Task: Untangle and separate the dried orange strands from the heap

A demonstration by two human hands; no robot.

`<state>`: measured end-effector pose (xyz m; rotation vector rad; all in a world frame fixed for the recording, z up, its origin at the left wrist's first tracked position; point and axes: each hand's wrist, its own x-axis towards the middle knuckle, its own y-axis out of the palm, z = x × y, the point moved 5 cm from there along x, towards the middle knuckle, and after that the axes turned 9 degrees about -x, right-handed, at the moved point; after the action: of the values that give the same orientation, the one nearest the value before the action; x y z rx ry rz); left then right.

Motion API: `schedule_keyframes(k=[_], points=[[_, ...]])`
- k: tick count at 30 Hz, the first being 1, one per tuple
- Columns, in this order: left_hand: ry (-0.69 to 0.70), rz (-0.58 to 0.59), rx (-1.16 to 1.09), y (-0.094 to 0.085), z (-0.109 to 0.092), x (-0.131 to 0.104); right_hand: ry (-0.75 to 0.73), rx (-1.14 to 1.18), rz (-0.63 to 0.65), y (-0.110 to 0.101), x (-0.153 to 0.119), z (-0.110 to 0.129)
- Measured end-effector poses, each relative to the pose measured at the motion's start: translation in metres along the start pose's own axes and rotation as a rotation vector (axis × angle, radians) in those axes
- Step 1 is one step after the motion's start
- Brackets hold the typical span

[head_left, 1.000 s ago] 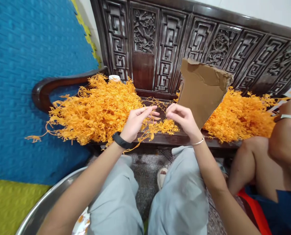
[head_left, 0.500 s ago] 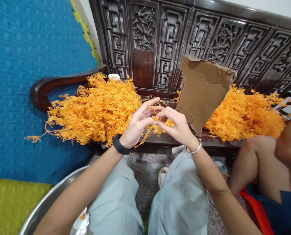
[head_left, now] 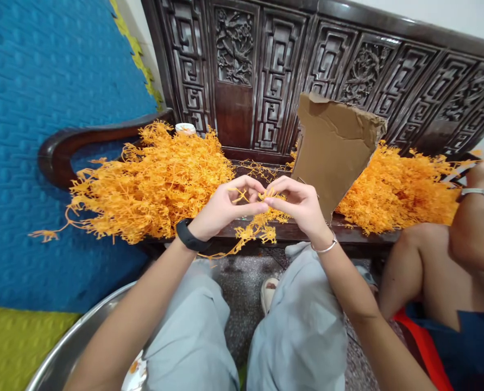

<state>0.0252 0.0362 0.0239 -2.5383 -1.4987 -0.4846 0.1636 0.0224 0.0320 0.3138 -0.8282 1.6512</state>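
Observation:
Between my two hands is a thin orange plastic strand with small star-shaped branching tips (head_left: 245, 233). My left hand (head_left: 229, 206), with a black band at the wrist, pinches it. My right hand (head_left: 294, 203), with a silver bangle, pinches it too, and the fingertips of both hands meet. Part of the strand hangs below my fingers and trails left toward my wrist. A large heap of similar orange strands (head_left: 156, 184) lies on the dark wooden bench (head_left: 299, 232) left of my hands. Just right of them, a brown cardboard piece (head_left: 331, 146) stands tilted on the bench.
Another orange heap (head_left: 404, 190) lies right of the cardboard, near a seated person's arm (head_left: 480, 228) and knee. A metal basin (head_left: 79, 331) sits at lower left beside my leg. The carved bench back (head_left: 236, 114) rises behind; a blue foam mat (head_left: 62, 70) is at left.
My fingers have closed from a looser spread into a pinch, with the fingertips together. More of the orange strand now hangs below my hands. The other person's hand has come further into view.

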Motion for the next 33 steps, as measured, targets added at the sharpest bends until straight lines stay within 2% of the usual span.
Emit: schedule_keyframes(k=[3,7,13,19,26,30,33], points=[[0.014,-0.027,0.087,0.001,-0.004,0.0,-0.008,0.03,-0.047,0.0,0.001,0.001],[0.007,0.028,0.14,0.004,-0.002,0.003,0.024,0.051,-0.043,0.0,0.003,-0.001],[0.074,-0.017,0.103,0.002,-0.001,0.006,0.147,0.085,-0.082,-0.005,0.003,-0.011],[0.051,-0.021,0.076,0.002,0.0,0.005,0.182,0.102,-0.08,-0.006,0.003,-0.014],[-0.017,-0.061,-0.058,-0.002,0.007,0.005,0.228,0.203,0.06,0.0,0.005,-0.016],[-0.001,-0.067,-0.035,-0.007,0.009,0.004,0.213,0.243,0.055,0.001,0.004,-0.014],[-0.007,-0.035,0.02,-0.007,0.01,0.003,0.173,0.175,0.157,0.005,0.002,-0.011]])
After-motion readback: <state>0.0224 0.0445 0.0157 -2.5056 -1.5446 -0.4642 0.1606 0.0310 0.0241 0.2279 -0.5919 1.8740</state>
